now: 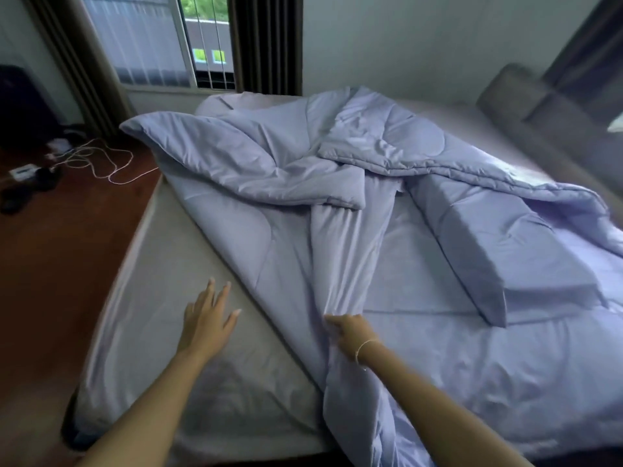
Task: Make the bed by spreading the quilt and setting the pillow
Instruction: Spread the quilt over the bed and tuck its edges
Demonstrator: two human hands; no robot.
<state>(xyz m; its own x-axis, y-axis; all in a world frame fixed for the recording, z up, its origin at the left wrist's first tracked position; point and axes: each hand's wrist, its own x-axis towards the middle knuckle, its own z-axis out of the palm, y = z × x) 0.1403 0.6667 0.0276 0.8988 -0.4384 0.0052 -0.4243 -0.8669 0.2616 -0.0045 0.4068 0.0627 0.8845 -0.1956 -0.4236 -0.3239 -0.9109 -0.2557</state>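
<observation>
The right hand (350, 328) pinches a gathered ridge of the lilac quilt (290, 210), fingers curled into the bunched cloth near the foot of the bed. That grip looks chosen for pulling: a pleat runs from the fingers straight up toward the heap in the middle, so a tug here should drag the tangle flat. The left hand (210, 315) hovers spread, fingers straight and apart, just above the bare mattress sheet (161, 291), holding nothing. My guess is it is ready to catch the quilt's edge, which lies just beside it, and draw it sideways over the uncovered strip.

The quilt itself lies crumpled and skewed, folded over itself across the middle of the bed, its near corner spilling off the foot. The pillow (499, 254) lies slantwise on the right half, resting on the quilt with another fold lapping its far end, well away from the grey headboard (526, 99). It seems parked there only by accident and will want lifting clear before the cover can lie smooth. Spreading has barely begun, by the look of it.
</observation>
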